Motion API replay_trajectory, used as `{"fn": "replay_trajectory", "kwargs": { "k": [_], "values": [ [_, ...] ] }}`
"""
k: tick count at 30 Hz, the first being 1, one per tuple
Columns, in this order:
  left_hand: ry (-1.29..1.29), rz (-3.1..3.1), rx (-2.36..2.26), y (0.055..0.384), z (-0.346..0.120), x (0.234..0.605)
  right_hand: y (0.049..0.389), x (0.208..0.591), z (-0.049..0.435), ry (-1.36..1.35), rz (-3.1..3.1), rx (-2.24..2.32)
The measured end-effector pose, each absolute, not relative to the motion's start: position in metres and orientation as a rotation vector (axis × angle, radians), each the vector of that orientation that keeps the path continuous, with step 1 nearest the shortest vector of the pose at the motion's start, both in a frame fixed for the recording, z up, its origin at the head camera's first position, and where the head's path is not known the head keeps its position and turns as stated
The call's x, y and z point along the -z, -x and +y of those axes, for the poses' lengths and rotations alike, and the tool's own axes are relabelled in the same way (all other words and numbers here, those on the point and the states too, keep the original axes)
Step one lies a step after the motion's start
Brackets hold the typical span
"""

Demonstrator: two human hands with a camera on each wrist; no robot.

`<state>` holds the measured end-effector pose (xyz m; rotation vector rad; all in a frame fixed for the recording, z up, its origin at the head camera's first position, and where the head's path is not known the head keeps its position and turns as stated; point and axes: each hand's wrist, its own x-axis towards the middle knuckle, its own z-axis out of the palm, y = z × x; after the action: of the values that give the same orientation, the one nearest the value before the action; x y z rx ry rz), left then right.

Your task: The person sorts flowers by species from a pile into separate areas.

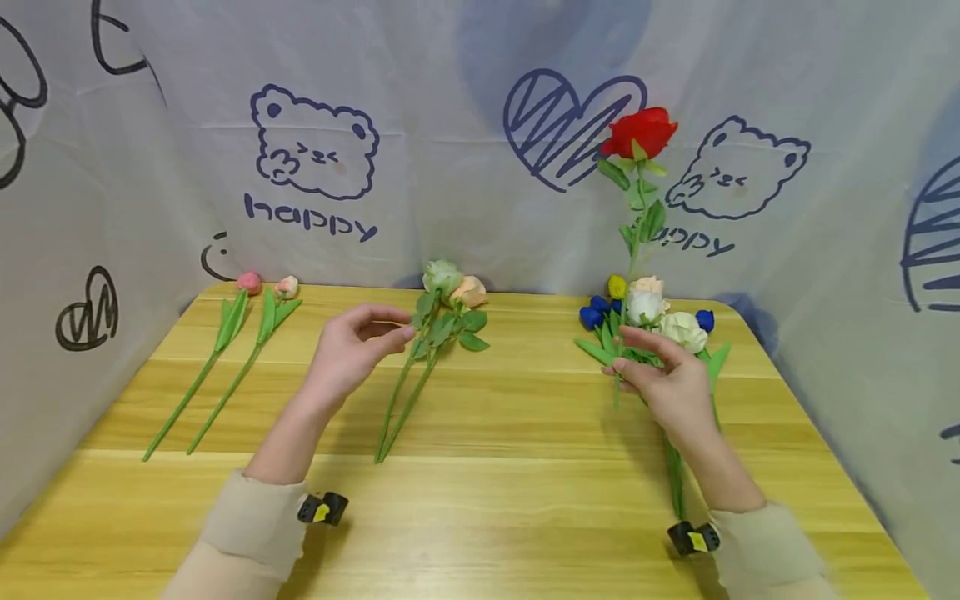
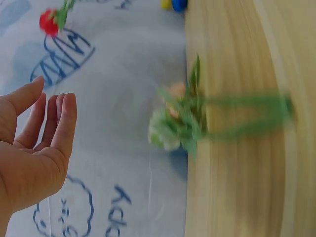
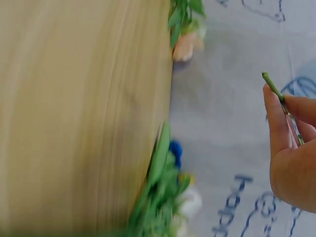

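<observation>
"red and top-heavy-looking, that rose. what worries you?"

"the hold on it. the right hand pinches the thin stem low down, between thumb and fingertips, so the rose could swing or tip if that pinch loosened or the stem rolled."

"anything else?"

"its leaves might snag on the bunch if it were lowered carelessly there; those blooms crowd together, and one tug could drag several across the table."

"and the left hand?"

"it holds nothing: thumb apart from the fingers, all loosely curved (the left wrist view shows the gap plainly). from the head view it looks near the green-white rose and the peach rose, so a careless sweep might knock those askew."

"where does the red one sit relative to the hand, then?"

"nearly upright, mostly above the right hand, with the stem running down through the pinch and its cut end poking just past the fingertips. seen from the head, it crosses the left part of the bunch; i can't tell whether they touch."
</observation>
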<state>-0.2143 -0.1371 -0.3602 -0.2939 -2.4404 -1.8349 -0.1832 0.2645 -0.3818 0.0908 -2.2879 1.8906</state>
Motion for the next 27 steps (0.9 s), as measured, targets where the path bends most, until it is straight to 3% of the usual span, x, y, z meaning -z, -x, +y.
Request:
{"fn": "replay_trajectory", "kwargs": {
  "k": [12, 27],
  "values": [
    [0.453, -2.256, 2.076, 0.221, -0.076, 0.361, 0.185, 0.393, 0.184, -0.310, -2.272, -2.112],
    [0.470, -2.229, 2.249, 0.224, -0.068, 0.376, 0.172, 0.405, 0.141, -0.410, -2.317, -2.233]
  ]
}}
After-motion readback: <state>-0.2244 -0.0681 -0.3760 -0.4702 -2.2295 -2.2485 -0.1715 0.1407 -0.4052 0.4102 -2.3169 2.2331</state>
